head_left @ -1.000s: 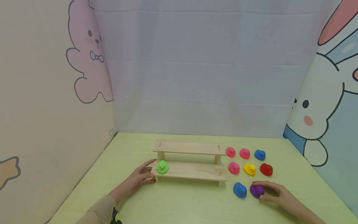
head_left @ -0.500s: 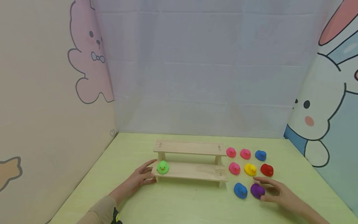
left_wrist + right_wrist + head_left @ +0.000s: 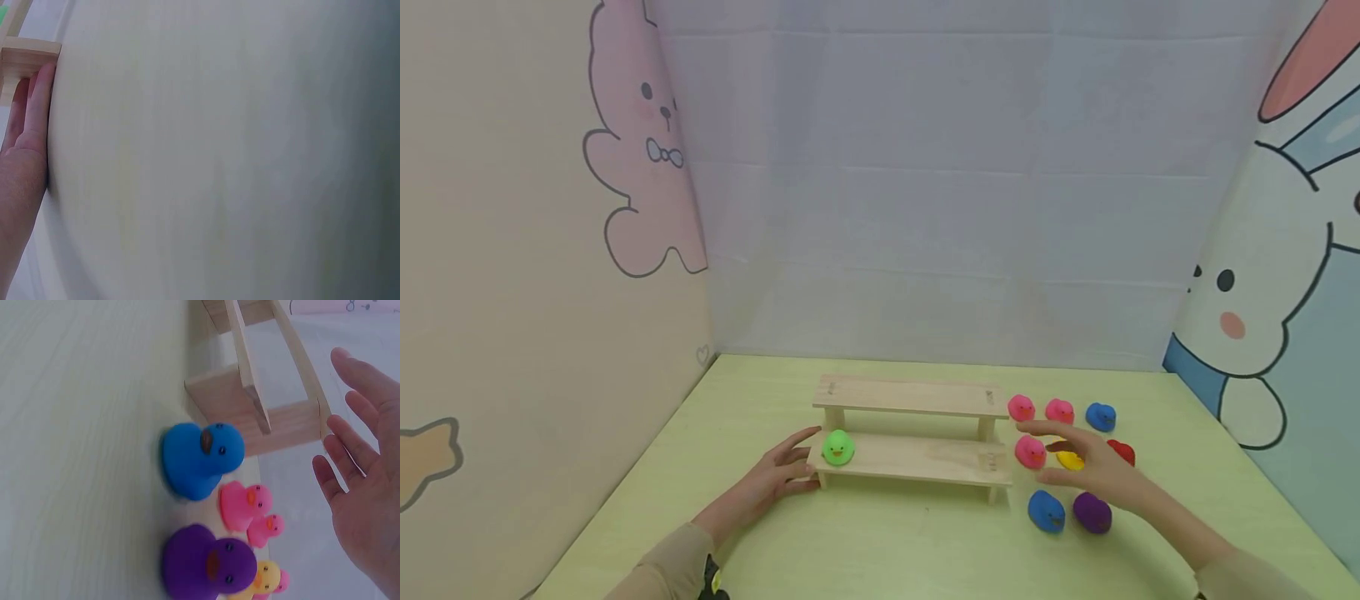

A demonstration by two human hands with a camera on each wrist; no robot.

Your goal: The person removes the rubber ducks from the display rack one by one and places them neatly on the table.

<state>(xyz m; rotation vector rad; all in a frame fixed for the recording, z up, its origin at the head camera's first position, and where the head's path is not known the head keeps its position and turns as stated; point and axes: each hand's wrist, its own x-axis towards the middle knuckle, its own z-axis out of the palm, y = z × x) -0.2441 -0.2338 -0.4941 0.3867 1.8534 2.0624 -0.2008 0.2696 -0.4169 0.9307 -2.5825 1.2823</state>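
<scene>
On the table stands a two-tier wooden shelf (image 3: 917, 458). A green rubber duck (image 3: 838, 448) sits at the left of its lower board. My left hand (image 3: 775, 473) touches the shelf's left end, its fingers fairly straight along the wood; the left wrist view shows the fingertips against that end piece (image 3: 28, 59). Over the rubber ducks on the right, my right hand (image 3: 1093, 467) hovers with fingers spread, holding nothing. It partly hides a yellow duck (image 3: 1070, 456) and a red duck (image 3: 1122, 452). Just left of it is a pink duck (image 3: 1030, 452).
Nearer me sit a blue duck (image 3: 1047, 511) and a purple duck (image 3: 1092, 512). At the back are two pink ducks, one (image 3: 1022, 407) close to the shelf, and another blue duck (image 3: 1101, 417). A pale curtain (image 3: 925, 208) closes off the table's far side.
My right hand has let go of the purple duck, lifted and moved up and left over the pink and yellow ducks. The purple duck stays in its place. My left hand has stayed put.
</scene>
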